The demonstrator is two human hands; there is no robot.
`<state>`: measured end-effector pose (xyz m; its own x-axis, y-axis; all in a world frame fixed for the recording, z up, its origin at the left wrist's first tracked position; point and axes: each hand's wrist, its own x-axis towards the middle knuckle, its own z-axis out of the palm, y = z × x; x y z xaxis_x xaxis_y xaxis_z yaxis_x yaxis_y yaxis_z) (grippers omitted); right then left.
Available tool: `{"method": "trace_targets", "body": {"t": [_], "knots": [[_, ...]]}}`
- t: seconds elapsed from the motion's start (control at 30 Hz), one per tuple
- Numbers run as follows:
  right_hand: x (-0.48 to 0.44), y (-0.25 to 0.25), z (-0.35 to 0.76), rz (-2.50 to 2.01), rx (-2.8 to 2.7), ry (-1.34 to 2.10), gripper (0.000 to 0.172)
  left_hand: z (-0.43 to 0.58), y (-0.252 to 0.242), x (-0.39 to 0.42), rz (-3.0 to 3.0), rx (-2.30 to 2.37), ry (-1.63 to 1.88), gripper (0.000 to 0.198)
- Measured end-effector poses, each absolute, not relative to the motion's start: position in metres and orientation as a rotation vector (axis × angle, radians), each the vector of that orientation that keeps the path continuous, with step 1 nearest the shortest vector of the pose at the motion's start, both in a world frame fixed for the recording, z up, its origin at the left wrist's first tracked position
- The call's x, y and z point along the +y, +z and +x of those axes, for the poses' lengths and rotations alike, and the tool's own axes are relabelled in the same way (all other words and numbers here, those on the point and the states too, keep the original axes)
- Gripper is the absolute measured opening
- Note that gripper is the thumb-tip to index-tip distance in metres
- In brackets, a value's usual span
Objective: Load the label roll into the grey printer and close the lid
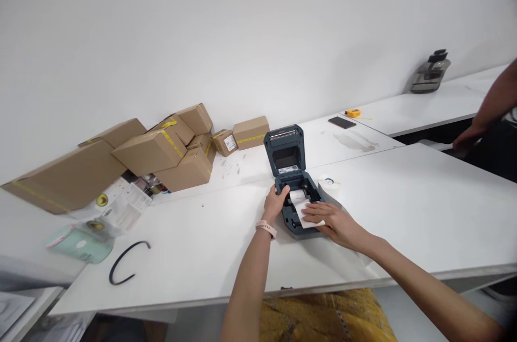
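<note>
A dark blue-grey label printer (287, 218) stands on the white table with its lid (284, 154) tipped up. At its left wall is my left hand (275, 201), the thumb over the rim and the fingers around the outer side. White label paper (299, 203) runs out of the printer's inside over its front. Across this strip lies my right hand (333, 221), its fingers stretched out and close together; its thumb is partly hidden. Just right of the printer is a roll of white labels (329, 182), its lower part partly hidden behind my right hand.
Cardboard boxes (149, 151) are piled at the left against the wall. A black curved band (115, 266) and a mint-green pouch (83, 245) lie nearby. Farther back are a phone (342, 123), a yellow tape measure (353, 113) and a bottle (430, 74). Another person's arm (495, 97) shows at right.
</note>
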<state>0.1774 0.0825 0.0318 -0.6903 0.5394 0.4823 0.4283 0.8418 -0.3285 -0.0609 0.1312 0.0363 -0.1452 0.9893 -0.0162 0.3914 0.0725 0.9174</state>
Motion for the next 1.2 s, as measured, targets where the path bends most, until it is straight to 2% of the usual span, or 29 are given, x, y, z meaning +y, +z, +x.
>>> {"method": "trace_targets", "body": {"t": [0.13,0.33,0.53,0.7,0.87,1.03,1.2], "knots": [[0.067,0.026,0.175,-0.71,-2.408,0.15,0.064,-0.06,0.04,0.13,1.394,1.639,1.048,0.065],[0.041,0.01,0.173,-0.802,-2.312,-0.069,0.048,-0.057,0.044,0.123,1.384,1.695,1.029,0.069],[0.016,-0.002,0.163,-0.83,-2.191,-0.224,0.063,-0.05,0.066,0.121,1.448,1.854,1.12,0.091],[0.003,-0.007,0.16,-0.861,-2.146,-0.21,0.067,-0.039,0.138,0.147,2.022,1.835,1.525,0.07],[0.002,-0.011,0.159,-0.838,-2.089,-0.2,0.068,-0.029,0.196,0.199,2.36,1.7,1.46,0.062],[0.001,-0.014,0.16,-0.819,-2.067,-0.184,0.064,-0.033,0.211,0.232,2.284,1.772,1.2,0.049],[0.003,-0.015,0.161,-0.773,-2.024,-0.202,0.061,-0.036,0.205,0.183,2.38,1.652,1.338,0.039]]}}
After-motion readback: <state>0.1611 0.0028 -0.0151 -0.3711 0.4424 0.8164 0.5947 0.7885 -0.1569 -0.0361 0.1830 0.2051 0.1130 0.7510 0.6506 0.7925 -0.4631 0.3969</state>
